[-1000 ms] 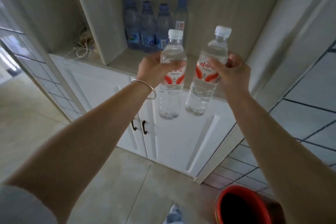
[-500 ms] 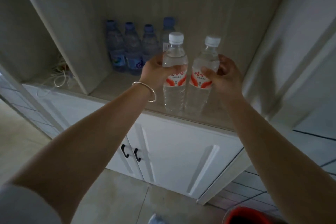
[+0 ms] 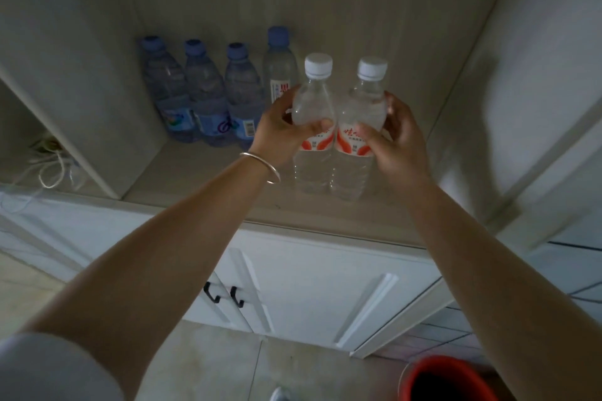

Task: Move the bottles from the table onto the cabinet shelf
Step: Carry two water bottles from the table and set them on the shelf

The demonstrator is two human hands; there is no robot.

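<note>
Over the cabinet shelf (image 3: 208, 179), the left hand (image 3: 283, 130) and the right hand (image 3: 395, 143) each gripped a clear bottle around its red-and-white label, fingers and thumb wrapped on the plastic. The left bottle (image 3: 314, 127) and the right bottle (image 3: 360, 130) stood upright and pressed side by side, white caps on, their bases at or just above the shelf board; whether they actually rested on it could not be told. To finish the placing well, it seemed best to lower both straight down until the bases sat flat, keep them clear of the front edge, and only then loosen the fingers, one hand at a time so neither bottle tipped its neighbour. Both bottles looked full of clear water nearly to the neck. Behind them, against the back panel, four blue-capped bottles (image 3: 208, 98) stood in a row, also holding clear liquid. A red bucket (image 3: 420, 378) on the floor showed only a dark interior.
</note>
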